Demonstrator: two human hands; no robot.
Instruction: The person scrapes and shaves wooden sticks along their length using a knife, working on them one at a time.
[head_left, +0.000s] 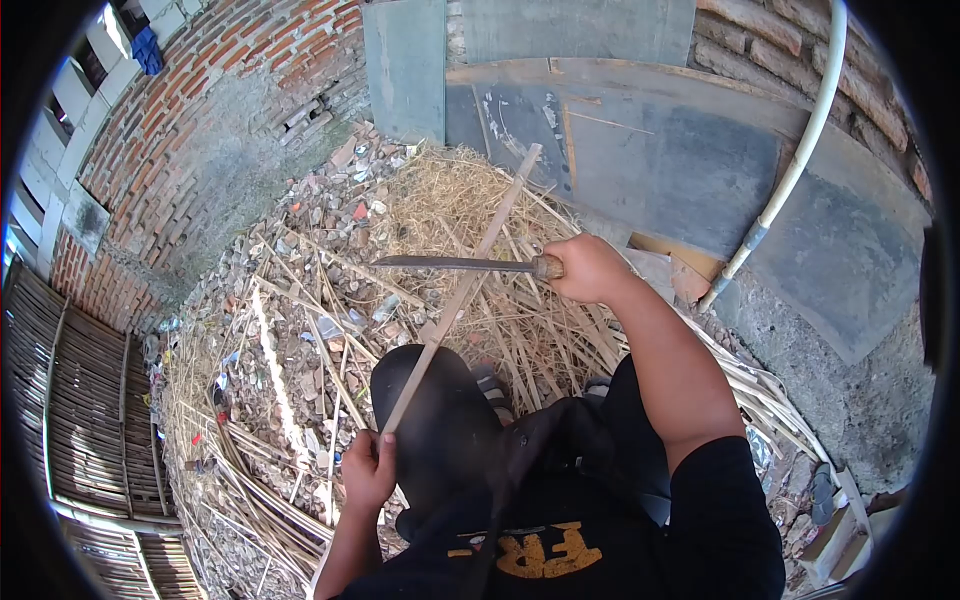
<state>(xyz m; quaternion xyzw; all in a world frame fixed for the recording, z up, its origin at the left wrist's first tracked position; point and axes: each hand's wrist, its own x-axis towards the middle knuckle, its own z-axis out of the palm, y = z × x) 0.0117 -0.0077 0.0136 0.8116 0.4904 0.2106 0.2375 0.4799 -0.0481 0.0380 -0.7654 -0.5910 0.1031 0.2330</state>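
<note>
My left hand (368,472) grips the near end of a long bamboo strip (486,240), with the thumb laid along it. The strip runs up and away to the right, passing over my left knee. In my right hand (590,270) is a machete (460,264), my fingers wrapped round its wooden handle. Its long dark blade points left and crosses the strip around the strip's middle. Whether blade and strip touch, I cannot tell.
Loose bamboo strips (530,330), straw shavings (440,200) and brick rubble (340,215) cover the ground around my feet. Grey panels (690,150) lean on the wall ahead, beside a pale pipe (800,165). A woven bamboo screen (85,400) stands at left.
</note>
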